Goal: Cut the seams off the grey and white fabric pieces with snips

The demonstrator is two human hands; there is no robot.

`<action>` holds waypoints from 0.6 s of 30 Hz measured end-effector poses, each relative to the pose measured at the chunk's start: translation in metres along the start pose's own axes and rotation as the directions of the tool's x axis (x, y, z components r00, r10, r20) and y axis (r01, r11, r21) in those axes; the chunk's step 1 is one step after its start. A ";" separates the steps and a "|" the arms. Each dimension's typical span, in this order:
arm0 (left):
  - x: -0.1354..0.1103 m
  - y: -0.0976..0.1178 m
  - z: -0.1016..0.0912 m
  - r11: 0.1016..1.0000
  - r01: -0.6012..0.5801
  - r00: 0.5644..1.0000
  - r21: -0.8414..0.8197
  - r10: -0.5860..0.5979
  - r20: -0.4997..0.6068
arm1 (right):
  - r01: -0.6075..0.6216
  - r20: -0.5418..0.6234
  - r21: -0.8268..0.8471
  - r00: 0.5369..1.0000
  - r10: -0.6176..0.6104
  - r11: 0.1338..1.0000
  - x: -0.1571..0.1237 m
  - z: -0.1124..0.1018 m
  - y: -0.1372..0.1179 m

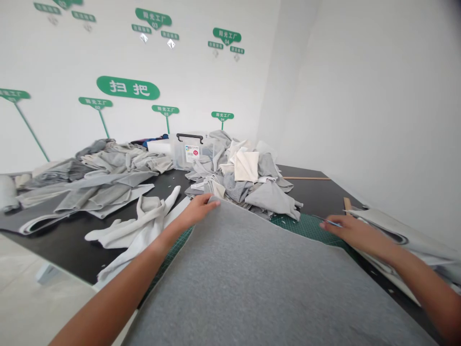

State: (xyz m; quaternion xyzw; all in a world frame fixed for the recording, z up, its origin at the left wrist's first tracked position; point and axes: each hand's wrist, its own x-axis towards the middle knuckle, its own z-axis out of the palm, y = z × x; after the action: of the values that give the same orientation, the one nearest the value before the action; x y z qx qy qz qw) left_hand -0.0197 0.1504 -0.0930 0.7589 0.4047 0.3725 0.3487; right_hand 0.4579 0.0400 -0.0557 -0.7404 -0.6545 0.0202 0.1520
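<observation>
The left hand (196, 212) lies with its fingers together at the far edge of a grey felt-like sheet (252, 283), though whether it grips the cloth is hard to tell. The right hand (355, 233) pinches a thin blue-tipped tool (333, 222) just beyond the sheet's right edge. The sheet covers most of a green cutting mat (306, 226) at the near end of the black bench (61, 250).

The sheet seems lightly held, so it could creep on the mat if tugged, and the thin tool could snag or nick it if it slips. A heap of grey and cream fabric pieces (248, 182) touches the sheet's far edge and could slump onto it.

At the far edge of the bench stands a clear plastic box with a black handle (187, 154) — its contents are too hazy to tell.
</observation>
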 end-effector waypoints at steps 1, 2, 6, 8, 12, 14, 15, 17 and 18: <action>0.003 0.005 0.007 0.996 0.005 1.000 -0.091 -0.004 0.018 | 0.089 0.124 0.112 0.987 -0.103 0.990 0.001 -0.004 -0.027; 0.005 0.009 0.015 0.983 0.016 0.999 -0.184 -0.006 0.053 | 0.144 0.156 0.207 0.971 -0.178 0.968 0.001 -0.005 -0.055; 0.003 0.003 0.048 0.929 0.047 0.989 -0.367 0.009 0.150 | 0.319 -0.008 0.480 0.933 -0.360 0.817 0.001 0.021 -0.157; -0.003 -0.007 0.059 0.925 0.038 0.989 -0.377 0.020 0.150 | 0.352 -0.104 0.596 0.925 -0.366 0.721 0.002 0.054 -0.189; -0.012 -0.018 0.068 0.932 -0.014 0.988 -0.361 0.069 0.139 | 0.288 -0.190 0.694 0.957 -0.218 0.660 0.001 0.127 -0.210; -0.013 -0.019 0.069 0.945 -0.068 0.983 -0.321 0.118 0.139 | 0.272 -0.181 0.701 0.962 -0.205 0.659 -0.003 0.149 -0.209; -0.013 -0.019 0.069 0.951 -0.092 0.981 -0.294 0.137 0.138 | 0.270 -0.178 0.701 0.962 -0.205 0.660 -0.005 0.156 -0.207; -0.011 -0.019 0.070 0.960 -0.126 0.976 -0.249 0.165 0.142 | 0.258 -0.169 0.705 0.966 -0.198 0.660 -0.007 0.161 -0.205; -0.010 -0.020 0.071 0.962 -0.137 0.974 -0.237 0.175 0.147 | 0.247 -0.157 0.712 0.969 -0.193 0.657 -0.008 0.162 -0.204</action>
State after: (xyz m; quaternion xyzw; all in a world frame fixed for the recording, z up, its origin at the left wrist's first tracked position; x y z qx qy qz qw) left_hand 0.0294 0.1336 -0.1464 0.7726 0.2681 0.3775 0.4344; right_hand 0.2237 0.0844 -0.1597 -0.5348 -0.6716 0.2342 0.4561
